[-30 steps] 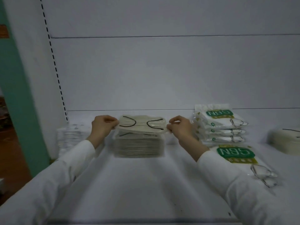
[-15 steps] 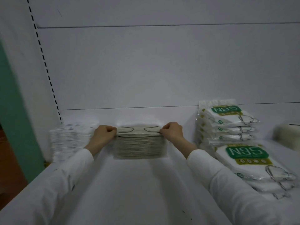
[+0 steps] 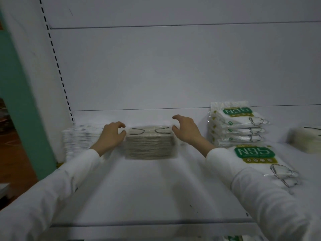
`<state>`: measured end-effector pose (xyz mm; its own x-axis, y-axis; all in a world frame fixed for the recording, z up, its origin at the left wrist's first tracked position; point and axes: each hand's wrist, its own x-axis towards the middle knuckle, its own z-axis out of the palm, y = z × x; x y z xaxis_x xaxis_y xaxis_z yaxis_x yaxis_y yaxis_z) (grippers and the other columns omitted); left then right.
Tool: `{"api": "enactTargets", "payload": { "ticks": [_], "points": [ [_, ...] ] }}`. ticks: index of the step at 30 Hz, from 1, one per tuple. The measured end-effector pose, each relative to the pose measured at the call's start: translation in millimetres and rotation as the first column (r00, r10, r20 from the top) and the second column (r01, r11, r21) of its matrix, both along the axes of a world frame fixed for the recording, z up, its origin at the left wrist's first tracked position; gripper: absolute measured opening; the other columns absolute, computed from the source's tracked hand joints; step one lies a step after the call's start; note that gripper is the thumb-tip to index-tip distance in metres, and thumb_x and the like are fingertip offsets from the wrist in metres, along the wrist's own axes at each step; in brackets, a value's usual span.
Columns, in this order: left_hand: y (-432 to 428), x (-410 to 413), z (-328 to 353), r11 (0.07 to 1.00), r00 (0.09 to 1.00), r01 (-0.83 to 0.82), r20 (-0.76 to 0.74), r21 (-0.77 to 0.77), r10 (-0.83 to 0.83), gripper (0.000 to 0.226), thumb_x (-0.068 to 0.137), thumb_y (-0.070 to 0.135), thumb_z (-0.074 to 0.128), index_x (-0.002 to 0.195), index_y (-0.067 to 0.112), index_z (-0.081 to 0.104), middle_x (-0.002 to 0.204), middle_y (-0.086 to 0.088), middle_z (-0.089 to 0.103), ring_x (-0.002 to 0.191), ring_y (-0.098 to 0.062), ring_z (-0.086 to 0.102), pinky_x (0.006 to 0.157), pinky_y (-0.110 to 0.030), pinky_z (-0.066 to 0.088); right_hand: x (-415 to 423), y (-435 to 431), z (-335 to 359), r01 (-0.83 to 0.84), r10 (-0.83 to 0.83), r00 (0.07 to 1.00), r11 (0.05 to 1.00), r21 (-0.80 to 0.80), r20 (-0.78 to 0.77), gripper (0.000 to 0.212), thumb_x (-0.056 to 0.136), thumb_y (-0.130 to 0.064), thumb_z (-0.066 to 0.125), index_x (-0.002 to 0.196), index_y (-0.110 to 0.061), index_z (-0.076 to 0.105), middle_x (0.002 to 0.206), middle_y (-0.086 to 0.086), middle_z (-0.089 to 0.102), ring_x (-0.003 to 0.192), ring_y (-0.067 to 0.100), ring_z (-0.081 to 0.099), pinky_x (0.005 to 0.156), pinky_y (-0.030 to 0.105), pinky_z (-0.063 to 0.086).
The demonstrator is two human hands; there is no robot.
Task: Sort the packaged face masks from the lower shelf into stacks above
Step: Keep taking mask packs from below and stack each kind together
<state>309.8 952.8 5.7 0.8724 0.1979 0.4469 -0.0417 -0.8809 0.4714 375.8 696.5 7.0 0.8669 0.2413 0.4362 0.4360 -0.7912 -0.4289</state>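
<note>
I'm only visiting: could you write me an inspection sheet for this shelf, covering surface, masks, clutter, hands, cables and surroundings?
Surface: white shelf, small dark specks near its front edge.
Job's things: beige mask stack in the middle; white mask stack to its left; N95 pack stack to its right, front N95 packs nearer the camera; second beige stack far right, blurred.
Clutter: nothing seen.
Hands: left hand and right hand open, flanking the beige mask stack's top, holding nothing.
Cables: nothing seen.
Surroundings: white back panel, perforated upright, green pillar at left.
</note>
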Motion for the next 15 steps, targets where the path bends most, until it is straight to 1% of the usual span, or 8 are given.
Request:
{"api": "enactTargets", "payload": {
  "ticks": [2,6,9,11,12,13,15],
  "points": [
    [-9.3,-13.3,6.8,1.000,1.000,0.001,0.008,0.004,-0.001,0.032,0.091,0.015,0.054,0.122,0.005,0.057,0.124,-0.013,0.059,0.113,-0.028,0.054,0.096,-0.034,0.041,-12.0,-7.7,7.2,-0.043,0.044,0.999,0.999,-0.023,0.021,0.048,0.091,-0.022,0.052,0.137,-0.013,0.044,0.134,0.009,0.055,0.127,0.029,0.045,0.104,0.036,0.038],
    [-34.2,-46.3,16.2,0.999,0.998,0.042,0.038,0.027,-0.043,0.031,0.090,0.016,0.056,0.119,0.006,0.058,0.122,-0.012,0.060,0.110,-0.025,0.055,0.089,-0.027,0.039,-45.9,-29.0,18.1,-0.138,0.144,0.987,0.987,-0.086,0.068,0.050,0.089,-0.023,0.054,0.138,-0.015,0.044,0.135,0.006,0.054,0.126,0.026,0.048,0.103,0.034,0.039],
    [-60.1,-77.7,15.6,0.996,0.996,0.080,0.040,0.048,-0.082,0.030,0.089,0.016,0.055,0.118,0.008,0.060,0.120,-0.010,0.061,0.107,-0.024,0.056,0.086,-0.024,0.038,-82.5,-53.0,21.3,-0.198,0.210,0.972,0.974,-0.112,0.107,0.049,0.089,-0.023,0.056,0.136,-0.016,0.046,0.133,0.004,0.056,0.122,0.022,0.052,0.099,0.029,0.038],
    [-83.2,-101.5,13.0,0.996,0.995,0.086,0.041,0.040,-0.088,0.029,0.089,0.015,0.055,0.117,0.010,0.060,0.119,-0.010,0.061,0.105,-0.024,0.057,0.085,-0.025,0.039,-112.0,-72.4,21.2,-0.233,0.248,0.960,0.965,-0.120,0.132,0.047,0.090,-0.022,0.057,0.136,-0.016,0.047,0.132,0.003,0.057,0.111,0.019,0.058,0.094,0.024,0.036],
    [-95.9,-113.9,10.2,0.995,0.994,0.094,0.045,0.039,-0.096,0.029,0.088,0.014,0.055,0.116,0.010,0.061,0.118,-0.011,0.062,0.105,-0.024,0.057,0.085,-0.025,0.040,-127.5,-83.3,19.7,-0.253,0.270,0.953,0.959,-0.127,0.138,0.047,0.090,-0.022,0.057,0.135,-0.016,0.048,0.132,0.002,0.058,0.102,0.017,0.059,0.093,0.023,0.036],
    [-109.1,-126.4,7.3,0.993,0.993,0.106,0.045,0.043,-0.108,0.029,0.088,0.013,0.055,0.116,0.009,0.061,0.117,-0.012,0.062,0.105,-0.025,0.057,0.084,-0.025,0.040,-142.8,-94.7,17.5,-0.273,0.291,0.947,0.952,-0.135,0.137,0.046,0.090,-0.022,0.057,0.135,-0.016,0.048,0.131,0.002,0.058,0.099,0.016,0.059,0.093,0.024,0.037],
    [-139.0,-152.1,0.2,0.989,0.990,0.135,0.036,0.051,-0.137,0.029,0.088,0.010,0.055,0.116,0.005,0.061,0.118,-0.013,0.061,0.106,-0.025,0.057,0.084,-0.024,0.040,-172.2,-120.9,9.4,-0.316,0.338,0.930,0.936,-0.154,0.147,0.046,0.090,-0.022,0.057,0.134,-0.017,0.049,0.128,0.002,0.060,0.109,0.017,0.059,0.098,0.031,0.041]
  ]
}}
